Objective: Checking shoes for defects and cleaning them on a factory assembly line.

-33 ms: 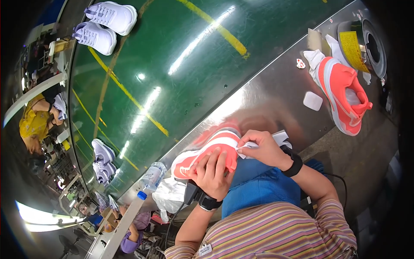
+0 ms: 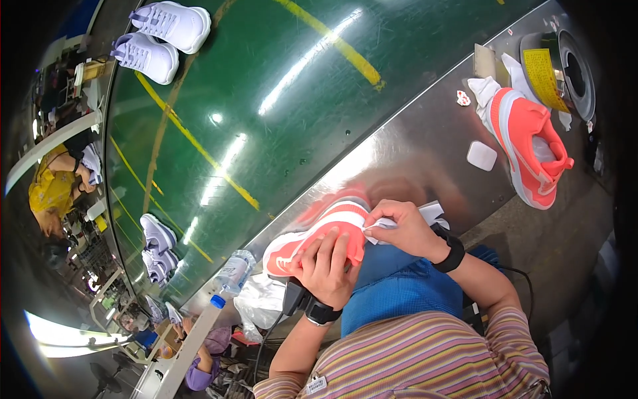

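Observation:
A coral-red sneaker [image 2: 286,250] with a white sole lies on its side at the table's near edge, sole turned away from me. My left hand [image 2: 327,269] grips its upper, fingers spread over the coral fabric. At the heel end, my right hand [image 2: 402,229] pinches a white cloth [image 2: 430,211], whose tip touches the shoe by the sole edge. Part of the cloth is hidden behind my right hand. A matching coral sneaker [image 2: 517,139] rests farther right on the metal ledge, with white paper at its toe.
Beyond the metal ledge [image 2: 425,146] runs a green conveyor belt [image 2: 286,146] carrying pale lilac sneakers [image 2: 171,25] and more shoes [image 2: 158,243]. A water bottle [image 2: 234,271] and plastic bag [image 2: 256,302] are at left. A white square pad [image 2: 481,155] and metal tin [image 2: 575,73] sit right. Co-workers are at left.

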{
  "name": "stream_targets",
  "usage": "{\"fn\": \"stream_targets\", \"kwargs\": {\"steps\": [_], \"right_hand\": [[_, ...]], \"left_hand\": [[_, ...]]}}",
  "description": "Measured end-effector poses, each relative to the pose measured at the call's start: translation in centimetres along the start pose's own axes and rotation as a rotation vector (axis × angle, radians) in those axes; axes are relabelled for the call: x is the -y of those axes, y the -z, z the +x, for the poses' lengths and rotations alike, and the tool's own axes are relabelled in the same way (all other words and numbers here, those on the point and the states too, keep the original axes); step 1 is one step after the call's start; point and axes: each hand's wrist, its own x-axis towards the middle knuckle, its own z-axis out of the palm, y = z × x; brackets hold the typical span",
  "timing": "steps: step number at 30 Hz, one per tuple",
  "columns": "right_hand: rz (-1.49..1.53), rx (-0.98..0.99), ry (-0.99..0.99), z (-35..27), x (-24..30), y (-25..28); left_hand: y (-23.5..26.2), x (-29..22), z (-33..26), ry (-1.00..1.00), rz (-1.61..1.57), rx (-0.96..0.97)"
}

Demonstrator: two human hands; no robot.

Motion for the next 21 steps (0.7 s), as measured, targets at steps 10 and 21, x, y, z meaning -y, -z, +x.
{"fn": "stream_targets", "kwargs": {"steps": [10, 21], "right_hand": [[0.215, 0.003, -0.083, 0.0, -0.7, -0.3], [0.008, 0.087, 0.065, 0.0, 0.8, 1.3]], "left_hand": [[-0.2, -0.3, -0.1, 0.035, -0.006, -0.072], [-2.0, -2.6, -3.7, 0.048, 0.149, -0.234]]}}
